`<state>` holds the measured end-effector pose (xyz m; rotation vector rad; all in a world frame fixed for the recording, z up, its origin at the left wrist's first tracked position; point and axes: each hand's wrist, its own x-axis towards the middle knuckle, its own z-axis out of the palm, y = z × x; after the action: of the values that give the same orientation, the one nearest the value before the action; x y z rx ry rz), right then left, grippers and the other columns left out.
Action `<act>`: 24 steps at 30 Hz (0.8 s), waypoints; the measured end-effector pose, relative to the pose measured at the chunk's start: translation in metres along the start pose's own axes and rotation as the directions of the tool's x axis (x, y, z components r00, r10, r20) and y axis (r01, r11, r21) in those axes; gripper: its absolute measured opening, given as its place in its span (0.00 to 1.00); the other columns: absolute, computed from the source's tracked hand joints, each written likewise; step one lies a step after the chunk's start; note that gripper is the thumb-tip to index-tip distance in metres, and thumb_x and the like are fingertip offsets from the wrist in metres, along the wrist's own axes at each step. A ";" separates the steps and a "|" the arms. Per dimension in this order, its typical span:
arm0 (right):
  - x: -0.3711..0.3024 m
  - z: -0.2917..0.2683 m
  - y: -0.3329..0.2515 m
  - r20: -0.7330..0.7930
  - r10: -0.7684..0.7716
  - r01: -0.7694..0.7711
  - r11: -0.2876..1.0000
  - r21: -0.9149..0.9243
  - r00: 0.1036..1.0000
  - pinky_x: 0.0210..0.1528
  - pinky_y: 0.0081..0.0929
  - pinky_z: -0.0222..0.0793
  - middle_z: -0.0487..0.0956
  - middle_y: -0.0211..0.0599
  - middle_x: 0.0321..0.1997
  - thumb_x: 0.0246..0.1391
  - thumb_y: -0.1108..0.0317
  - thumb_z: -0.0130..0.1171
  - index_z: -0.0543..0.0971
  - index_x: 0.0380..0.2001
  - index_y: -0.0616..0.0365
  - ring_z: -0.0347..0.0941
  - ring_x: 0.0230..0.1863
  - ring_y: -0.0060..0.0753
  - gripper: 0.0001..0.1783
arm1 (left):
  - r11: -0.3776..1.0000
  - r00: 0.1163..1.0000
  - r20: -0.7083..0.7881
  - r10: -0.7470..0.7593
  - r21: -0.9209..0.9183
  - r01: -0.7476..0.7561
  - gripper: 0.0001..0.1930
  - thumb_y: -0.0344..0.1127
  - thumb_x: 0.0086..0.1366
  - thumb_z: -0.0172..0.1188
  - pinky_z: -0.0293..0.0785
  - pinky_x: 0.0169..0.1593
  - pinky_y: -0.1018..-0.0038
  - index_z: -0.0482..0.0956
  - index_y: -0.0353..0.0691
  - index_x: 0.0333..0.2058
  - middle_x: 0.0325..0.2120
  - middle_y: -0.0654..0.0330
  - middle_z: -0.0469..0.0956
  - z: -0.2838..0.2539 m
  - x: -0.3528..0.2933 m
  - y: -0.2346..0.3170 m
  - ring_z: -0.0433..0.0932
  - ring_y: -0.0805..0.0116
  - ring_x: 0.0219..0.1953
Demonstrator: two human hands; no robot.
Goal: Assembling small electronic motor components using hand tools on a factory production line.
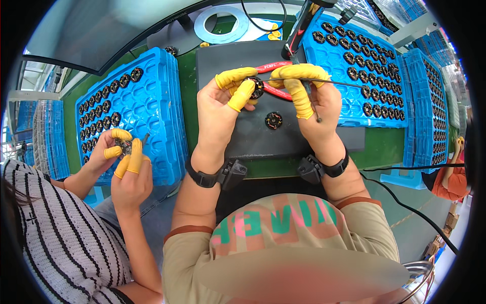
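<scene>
Pinched between the yellow-capped thumb and fingers of my left hand (218,109) is a small round black coil part (258,87). My right hand (324,106), also in yellow finger cots, grips a thin dark rod-like tool (344,83). Its tip reaches the coil part; whether it touches cannot be told. A second thin dark piece (317,112) sticks down below the right fingers; its kind is unclear. Behind both hands lie red-handled pliers (277,92), partly hidden. Another round coil part (274,120) rests on the black work surface (248,144) between my wrists.
Blue trays with rows of coil parts stand left (164,109) and right (331,109); more trays (412,121) are stacked far right. A co-worker's hands (129,177) hold a similar part at the left tray. A tape roll (202,25) and a dark stand (302,30) are behind.
</scene>
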<state>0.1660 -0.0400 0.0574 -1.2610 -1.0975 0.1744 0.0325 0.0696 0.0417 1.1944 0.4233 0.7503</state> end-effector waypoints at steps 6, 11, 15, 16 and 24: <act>0.000 0.000 0.001 -0.020 -0.001 0.000 1.000 -0.025 1.000 0.38 0.24 0.75 0.83 0.41 0.37 0.53 0.76 0.61 0.80 0.38 0.64 0.81 0.36 0.37 0.08 | 1.000 1.000 -0.011 0.002 -0.007 -0.002 0.12 0.27 0.63 0.62 0.76 0.31 0.82 0.79 0.34 0.46 0.36 0.60 0.82 0.002 0.000 0.002 0.79 0.77 0.33; 0.000 -0.001 0.008 -0.037 -0.028 0.026 0.998 -0.051 0.999 0.36 0.24 0.75 0.83 0.40 0.37 0.54 0.76 0.60 0.80 0.38 0.64 0.81 0.35 0.34 0.08 | 1.000 0.999 0.023 0.026 -0.009 -0.026 0.16 0.25 0.63 0.61 0.78 0.35 0.79 0.77 0.33 0.49 0.40 0.58 0.80 0.002 0.000 0.001 0.79 0.75 0.37; 0.000 -0.002 0.010 -0.034 0.008 -0.010 0.998 -0.066 0.999 0.36 0.23 0.75 0.83 0.39 0.37 0.55 0.75 0.61 0.80 0.39 0.65 0.81 0.35 0.32 0.08 | 0.999 0.998 0.057 0.026 -0.025 -0.024 0.19 0.23 0.63 0.60 0.81 0.41 0.75 0.74 0.31 0.53 0.46 0.57 0.77 0.005 0.001 0.002 0.77 0.72 0.43; 0.000 -0.002 0.011 -0.039 0.007 -0.010 0.997 -0.078 0.999 0.37 0.23 0.75 0.83 0.40 0.37 0.55 0.75 0.61 0.80 0.39 0.65 0.81 0.35 0.31 0.08 | 0.999 0.998 0.058 0.027 -0.025 -0.025 0.19 0.23 0.63 0.60 0.81 0.41 0.75 0.74 0.31 0.53 0.46 0.57 0.77 0.005 0.001 0.002 0.77 0.72 0.43; 0.000 0.000 0.007 -0.064 0.015 -0.013 1.000 0.019 0.998 0.42 0.23 0.76 0.82 0.42 0.38 0.57 0.77 0.59 0.78 0.39 0.69 0.82 0.39 0.33 0.08 | 0.998 0.998 0.062 0.016 -0.057 -0.012 0.20 0.22 0.62 0.60 0.82 0.43 0.72 0.73 0.29 0.54 0.47 0.55 0.76 0.005 0.001 0.003 0.77 0.71 0.44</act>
<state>0.1689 -0.0374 0.0517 -1.2500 -1.0305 0.1534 0.0359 0.0671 0.0461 1.1661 0.3399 0.7304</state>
